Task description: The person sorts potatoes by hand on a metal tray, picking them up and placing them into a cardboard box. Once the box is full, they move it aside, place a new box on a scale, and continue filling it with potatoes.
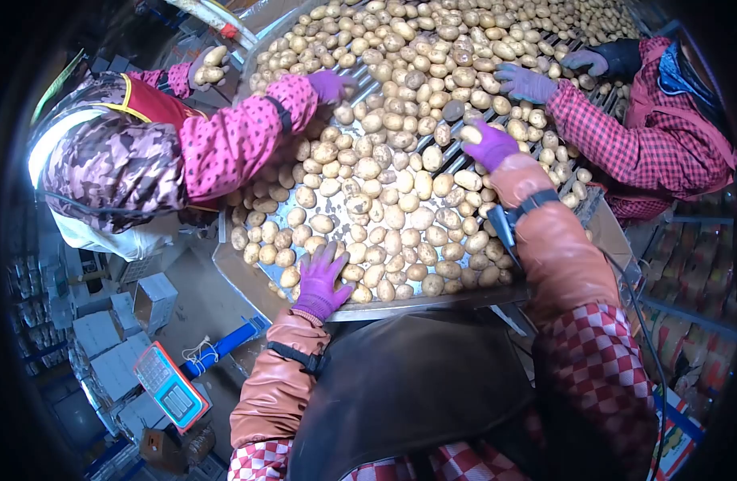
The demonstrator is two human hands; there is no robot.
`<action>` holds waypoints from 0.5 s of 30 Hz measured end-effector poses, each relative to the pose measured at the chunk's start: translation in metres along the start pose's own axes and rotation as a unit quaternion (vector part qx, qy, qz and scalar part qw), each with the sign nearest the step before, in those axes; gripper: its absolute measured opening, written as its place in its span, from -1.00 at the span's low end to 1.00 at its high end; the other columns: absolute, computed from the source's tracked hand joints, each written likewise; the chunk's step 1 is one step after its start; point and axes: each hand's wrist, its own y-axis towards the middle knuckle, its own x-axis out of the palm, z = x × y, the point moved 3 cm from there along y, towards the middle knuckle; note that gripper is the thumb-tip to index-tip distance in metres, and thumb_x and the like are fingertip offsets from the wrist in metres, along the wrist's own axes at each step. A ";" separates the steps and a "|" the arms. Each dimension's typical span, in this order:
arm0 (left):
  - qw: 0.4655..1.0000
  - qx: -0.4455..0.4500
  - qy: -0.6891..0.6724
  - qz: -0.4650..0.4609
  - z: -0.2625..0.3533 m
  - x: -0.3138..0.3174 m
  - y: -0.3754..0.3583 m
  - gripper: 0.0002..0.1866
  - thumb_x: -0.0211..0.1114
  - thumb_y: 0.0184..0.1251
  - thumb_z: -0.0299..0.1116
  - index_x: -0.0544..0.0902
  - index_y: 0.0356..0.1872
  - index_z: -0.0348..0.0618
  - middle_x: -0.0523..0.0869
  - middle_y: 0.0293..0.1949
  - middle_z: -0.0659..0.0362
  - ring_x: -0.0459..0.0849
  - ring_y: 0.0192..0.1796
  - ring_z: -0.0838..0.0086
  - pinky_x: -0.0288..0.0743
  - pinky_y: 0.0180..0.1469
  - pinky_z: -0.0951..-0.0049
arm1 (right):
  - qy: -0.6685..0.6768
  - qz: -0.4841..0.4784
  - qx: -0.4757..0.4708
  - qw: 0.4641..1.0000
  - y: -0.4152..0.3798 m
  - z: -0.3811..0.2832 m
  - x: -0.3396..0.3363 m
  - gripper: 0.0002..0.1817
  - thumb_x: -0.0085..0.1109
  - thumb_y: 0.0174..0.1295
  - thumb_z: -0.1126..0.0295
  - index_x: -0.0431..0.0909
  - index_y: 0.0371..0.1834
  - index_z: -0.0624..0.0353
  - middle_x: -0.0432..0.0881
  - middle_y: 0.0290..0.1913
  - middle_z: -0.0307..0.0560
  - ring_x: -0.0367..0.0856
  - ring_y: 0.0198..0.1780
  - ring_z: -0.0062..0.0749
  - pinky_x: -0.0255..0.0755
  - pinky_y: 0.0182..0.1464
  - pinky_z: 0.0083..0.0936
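My left hand, in a purple glove, lies with spread fingers at the near left edge of the sorting table, touching the potatoes around it. My right hand, also purple-gloved, reaches over the middle of the heap with its fingers closed around a potato. Dark roller bars show between the potatoes below it. A darker, greyish potato lies just beyond that hand. Many loose pale potatoes cover the metal surface between my two hands.
A co-worker on the left has one hand on the heap and holds potatoes in the other. Another co-worker reaches in from the right with both hands. A weighing scale display and cardboard boxes stand at lower left.
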 end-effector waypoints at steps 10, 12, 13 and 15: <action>0.991 0.121 -0.049 -0.004 0.058 -0.023 0.048 -0.22 0.43 0.05 -0.04 0.42 0.36 0.04 0.34 0.42 -0.02 0.26 0.44 -0.09 -0.01 0.45 -0.22 | 0.548 0.195 0.270 0.768 -0.253 0.114 -0.059 -0.51 0.26 0.29 0.30 0.43 0.29 -0.01 0.56 0.03 -0.15 0.62 -0.06 -0.39 0.58 -0.23 -0.58; 0.983 0.183 0.023 -0.014 0.061 -0.004 0.057 -0.16 0.42 0.05 0.10 0.38 0.40 0.09 0.35 0.42 0.04 0.22 0.48 -0.02 -0.05 0.49 -0.19 | 0.387 0.198 0.421 0.796 -0.294 0.163 -0.060 -0.46 0.34 0.26 0.18 0.46 0.28 0.07 0.61 0.00 0.01 0.64 -0.02 -0.25 0.59 -0.19 -0.47; 0.985 0.171 0.031 -0.023 0.053 0.002 0.064 -0.15 0.42 0.05 0.12 0.38 0.40 0.10 0.35 0.42 0.06 0.21 0.49 0.01 -0.08 0.50 -0.19 | 0.258 0.246 0.367 0.859 -0.305 0.176 -0.057 -0.45 0.35 0.25 0.17 0.47 0.27 0.10 0.60 0.03 0.05 0.62 0.04 -0.19 0.56 -0.08 -0.40; 0.987 0.149 0.045 -0.039 0.031 0.006 0.083 -0.14 0.42 0.05 0.16 0.38 0.40 0.13 0.34 0.44 0.09 0.19 0.51 0.07 -0.12 0.51 -0.19 | -0.021 0.320 0.232 0.918 -0.325 0.205 -0.039 -0.41 0.38 0.23 0.15 0.48 0.26 0.17 0.60 0.10 0.14 0.59 0.15 -0.08 0.51 0.15 -0.27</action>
